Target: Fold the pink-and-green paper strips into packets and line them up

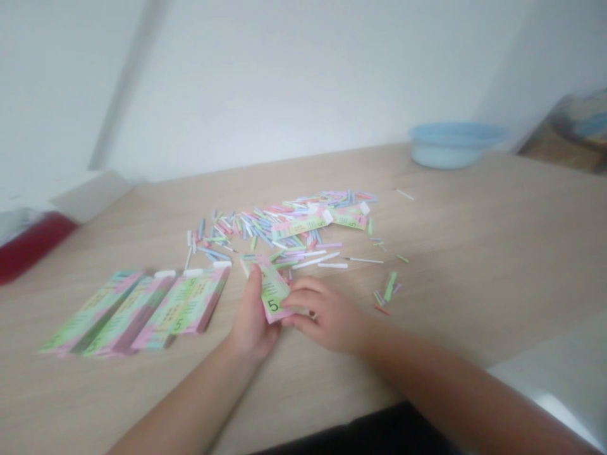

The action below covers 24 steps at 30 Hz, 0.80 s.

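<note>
Around a box (272, 287) curls the left hand (251, 322), right hand (329, 315) touching it.

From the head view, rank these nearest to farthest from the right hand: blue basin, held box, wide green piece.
1. Held box: at the right hand's fingertips, on its left.
2. Wide green piece: to its right.
3. Blue basin: back right.

the held box (270, 285) is green and pink.

Both forearms (190, 395) and both hands (334, 318) are bare.
</note>
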Available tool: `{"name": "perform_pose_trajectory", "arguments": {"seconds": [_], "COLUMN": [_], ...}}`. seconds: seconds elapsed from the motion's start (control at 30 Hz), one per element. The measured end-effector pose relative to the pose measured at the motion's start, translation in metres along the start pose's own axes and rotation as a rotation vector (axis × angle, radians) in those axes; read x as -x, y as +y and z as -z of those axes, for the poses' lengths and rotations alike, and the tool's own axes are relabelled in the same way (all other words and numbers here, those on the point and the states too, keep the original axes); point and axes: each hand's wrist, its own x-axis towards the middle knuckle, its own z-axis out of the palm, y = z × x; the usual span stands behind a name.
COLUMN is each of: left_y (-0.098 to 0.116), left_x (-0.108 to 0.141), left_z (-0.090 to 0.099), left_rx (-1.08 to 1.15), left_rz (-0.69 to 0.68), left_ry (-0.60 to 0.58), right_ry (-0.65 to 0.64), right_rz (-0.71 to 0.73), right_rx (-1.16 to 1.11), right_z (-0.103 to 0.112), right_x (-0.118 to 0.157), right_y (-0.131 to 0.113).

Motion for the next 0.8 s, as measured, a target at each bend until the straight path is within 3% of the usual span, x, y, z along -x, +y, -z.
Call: {"name": "perform_pose_trajectory", "arguments": {"seconds": [0.17, 0.33, 0.53, 0.8], "left_y": [0.0022, 0.0065, 0.0093, 0.0094], "left_x": [0.0015, 0.0026, 0.0045, 0.0019], "left_z": [-0.0015, -0.0034, -0.0029, -0.0014], "left_rx": [0.010, 0.070, 0.057, 0.061], "left_rz": [0.056, 0.077, 0.100, 0.073], "left_ry": [-0.019, -0.024, -0.044, 0.042], "right_ry": [-0.007, 0.087, 0.087, -0.006], "right_rz": [0.014, -0.034, 0.047, 0.152], "right_rx": [-0.088, -0.147, -0.035, 0.108], "right_z": [0.0026, 0.0030, 0.0028, 0.0030], "right_x": [-0.0020, -0.0014, -0.0008, 0.0028], "right_y": [0.0051, 0.0065, 0.0041, 0.0100]}}
